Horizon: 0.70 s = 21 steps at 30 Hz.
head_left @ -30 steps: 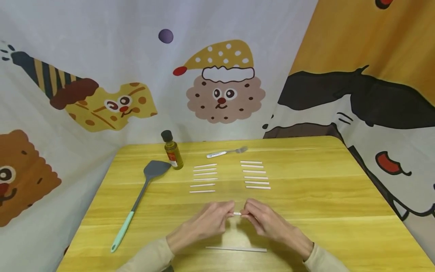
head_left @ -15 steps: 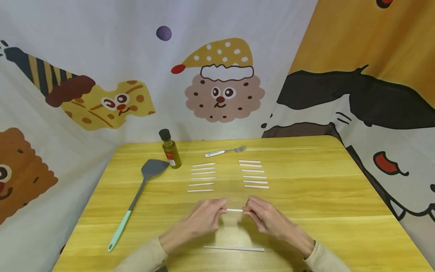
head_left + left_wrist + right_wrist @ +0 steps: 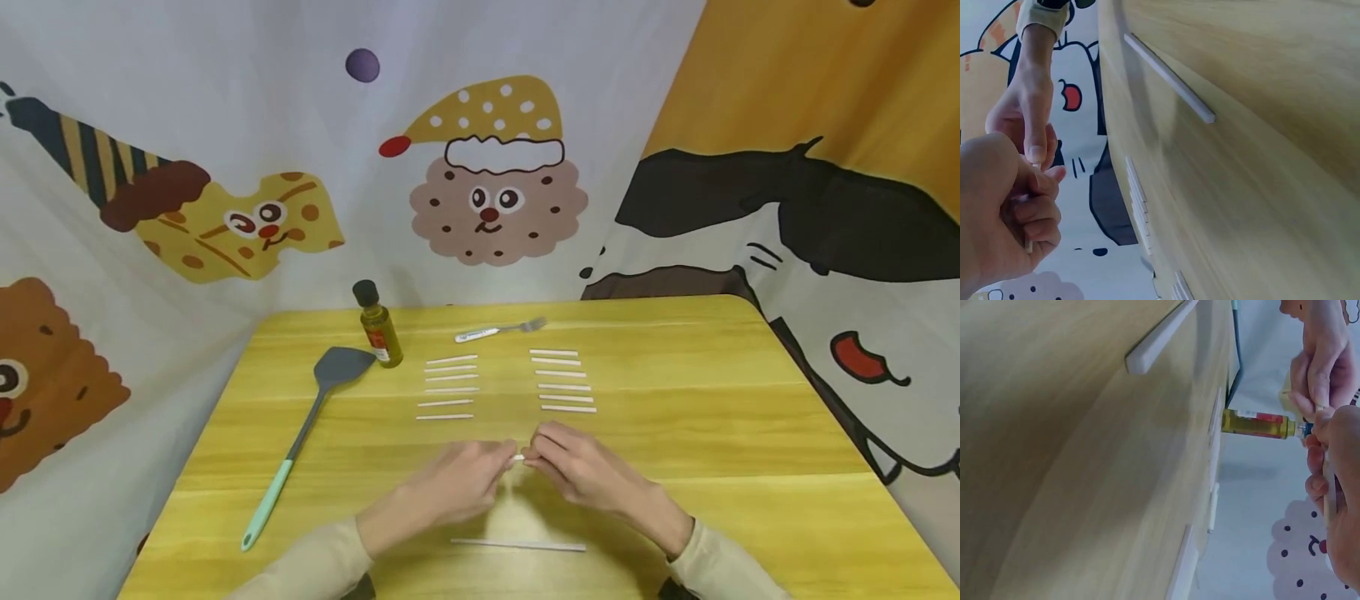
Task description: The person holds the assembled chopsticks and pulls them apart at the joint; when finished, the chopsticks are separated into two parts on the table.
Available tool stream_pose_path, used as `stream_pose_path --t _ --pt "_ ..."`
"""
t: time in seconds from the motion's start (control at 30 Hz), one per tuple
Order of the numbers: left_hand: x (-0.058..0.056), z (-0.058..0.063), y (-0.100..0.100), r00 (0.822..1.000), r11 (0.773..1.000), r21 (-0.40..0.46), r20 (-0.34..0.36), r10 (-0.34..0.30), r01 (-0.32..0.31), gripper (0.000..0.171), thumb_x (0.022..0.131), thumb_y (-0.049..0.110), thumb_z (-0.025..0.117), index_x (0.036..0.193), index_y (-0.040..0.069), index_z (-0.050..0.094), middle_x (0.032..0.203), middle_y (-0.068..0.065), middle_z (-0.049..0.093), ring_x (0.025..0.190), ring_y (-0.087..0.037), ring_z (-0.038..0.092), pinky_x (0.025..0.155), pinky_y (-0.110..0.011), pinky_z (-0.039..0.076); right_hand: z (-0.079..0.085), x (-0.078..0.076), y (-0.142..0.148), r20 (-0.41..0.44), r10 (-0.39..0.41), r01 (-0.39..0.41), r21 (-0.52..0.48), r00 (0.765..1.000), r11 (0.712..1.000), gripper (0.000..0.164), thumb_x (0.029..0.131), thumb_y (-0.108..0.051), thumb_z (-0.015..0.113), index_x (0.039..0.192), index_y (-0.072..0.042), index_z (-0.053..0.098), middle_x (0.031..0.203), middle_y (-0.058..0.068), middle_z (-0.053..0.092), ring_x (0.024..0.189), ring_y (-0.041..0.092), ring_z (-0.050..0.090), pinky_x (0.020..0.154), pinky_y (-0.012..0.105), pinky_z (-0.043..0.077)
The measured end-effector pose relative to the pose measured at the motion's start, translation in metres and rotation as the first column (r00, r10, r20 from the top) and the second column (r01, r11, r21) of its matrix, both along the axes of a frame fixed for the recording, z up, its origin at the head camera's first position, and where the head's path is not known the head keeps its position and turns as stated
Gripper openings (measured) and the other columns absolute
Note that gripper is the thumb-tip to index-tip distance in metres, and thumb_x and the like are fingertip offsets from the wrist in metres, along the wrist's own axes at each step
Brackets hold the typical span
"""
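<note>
In the head view my left hand [image 3: 467, 477] and right hand [image 3: 583, 465] meet above the table, fingertips nearly touching. Both pinch a thin white chopstick [image 3: 518, 457], of which only a short bit shows between them. Within my right palm more of the chopstick [image 3: 1330, 487] lies along the curled fingers in the right wrist view. Whether it is one piece or two joined parts is hidden by the fingers. Nearer me lies a longer white chopstick [image 3: 517, 546], thicker at its right end.
Beyond the hands lie several short tapered white pieces [image 3: 452, 389] at left and several thicker ones [image 3: 565, 387] at right. A fork [image 3: 501, 330], an oil bottle [image 3: 381, 329] and a spatula [image 3: 303, 433] are on the wooden table [image 3: 735, 392].
Half a second ago the hands were wider apart, with more chopstick showing between them. The left hand has since come right, narrowing the gap. The pieces on the table have not moved.
</note>
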<state>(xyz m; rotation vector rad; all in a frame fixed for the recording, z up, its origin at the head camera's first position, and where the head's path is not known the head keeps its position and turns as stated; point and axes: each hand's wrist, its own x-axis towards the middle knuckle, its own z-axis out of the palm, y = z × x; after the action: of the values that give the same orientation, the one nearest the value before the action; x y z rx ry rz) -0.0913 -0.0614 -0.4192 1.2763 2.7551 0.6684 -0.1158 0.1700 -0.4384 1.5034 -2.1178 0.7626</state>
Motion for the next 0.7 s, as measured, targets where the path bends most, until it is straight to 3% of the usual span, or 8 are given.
stream_pose_path --t 0.13,0.23,0.33,0.4,0.47,0.57,0.7 --pt "0.000 0.001 0.005 0.999 0.999 0.036 -0.003 0.033 -0.032 0.022 0.106 0.012 0.050 0.085 0.010 0.055 0.065 0.010 0.040 0.052 0.003 0.029 0.045 -0.005 0.026 0.004 0.003 -0.003 0.077 -0.018 0.017 0.011 0.997 1.000 0.001 0.097 -0.007 0.065 0.097 -0.007 0.064 0.090 -0.003 0.059 0.076 0.003 0.055 0.071 0.004 0.046" --pt "0.000 0.002 0.006 0.999 0.999 0.039 -0.016 0.033 -0.032 0.022 0.107 0.014 0.048 0.088 0.009 0.059 0.066 0.008 0.044 0.053 0.003 0.031 0.046 -0.005 0.029 0.005 0.005 -0.003 0.120 -0.045 0.042 0.026 0.992 0.999 0.011 0.091 -0.003 0.071 0.099 -0.007 0.065 0.092 -0.003 0.061 0.077 0.002 0.057 0.072 0.003 0.046" --pt "0.001 0.001 0.007 0.999 0.999 0.045 -0.043 0.026 -0.025 0.021 0.106 0.013 0.049 0.091 0.006 0.062 0.067 0.007 0.049 0.053 0.003 0.032 0.047 -0.005 0.031 0.005 0.006 -0.003 0.116 -0.063 0.058 0.041 0.991 0.997 0.008 0.091 -0.004 0.070 0.098 -0.008 0.066 0.090 -0.003 0.063 0.076 0.002 0.056 0.072 0.003 0.047" --pt "0.001 -0.001 0.005 0.996 0.996 0.093 -0.088 0.020 -0.011 0.022 0.105 0.012 0.051 0.087 0.007 0.061 0.065 0.006 0.049 0.053 0.004 0.030 0.047 -0.003 0.029 0.006 0.006 -0.004 0.099 -0.062 0.058 0.040 0.993 0.998 0.002 0.095 -0.006 0.067 0.096 -0.008 0.067 0.088 -0.004 0.063 0.075 0.002 0.055 0.070 0.003 0.046" --pt "0.000 -0.004 0.003 0.986 0.987 0.159 -0.166 0.011 0.015 0.024 0.104 0.011 0.053 0.081 0.009 0.059 0.063 0.007 0.047 0.053 0.005 0.027 0.047 -0.002 0.026 0.007 0.006 -0.006 0.081 -0.049 0.047 0.030 0.996 0.998 0.005 0.098 -0.008 0.064 0.094 -0.009 0.067 0.085 -0.004 0.062 0.073 0.000 0.052 0.068 0.003 0.045" --pt "0.000 -0.008 -0.001 0.956 0.966 0.253 -0.291 0.017 0.060 0.030 0.104 0.011 0.053 0.074 0.012 0.055 0.060 0.008 0.044 0.054 0.007 0.023 0.047 0.001 0.021 0.011 0.007 -0.008 0.067 -0.029 0.029 0.013 0.997 1.000 0.010 0.101 -0.010 0.060 0.093 -0.010 0.065 0.082 -0.006 0.059 0.069 -0.002 0.048 0.065 0.002 0.042" --pt "0.003 -0.010 -0.003 0.924 0.955 0.282 -0.381 0.023 0.093 0.033 0.103 0.011 0.055 0.070 0.015 0.052 0.058 0.009 0.043 0.054 0.009 0.020 0.048 0.002 0.019 0.014 0.011 -0.008 0.058 0.007 -0.007 -0.003 0.998 1.000 0.016 0.105 -0.013 0.054 0.092 -0.011 0.064 0.081 -0.007 0.055 0.068 -0.003 0.046 0.064 0.001 0.041"
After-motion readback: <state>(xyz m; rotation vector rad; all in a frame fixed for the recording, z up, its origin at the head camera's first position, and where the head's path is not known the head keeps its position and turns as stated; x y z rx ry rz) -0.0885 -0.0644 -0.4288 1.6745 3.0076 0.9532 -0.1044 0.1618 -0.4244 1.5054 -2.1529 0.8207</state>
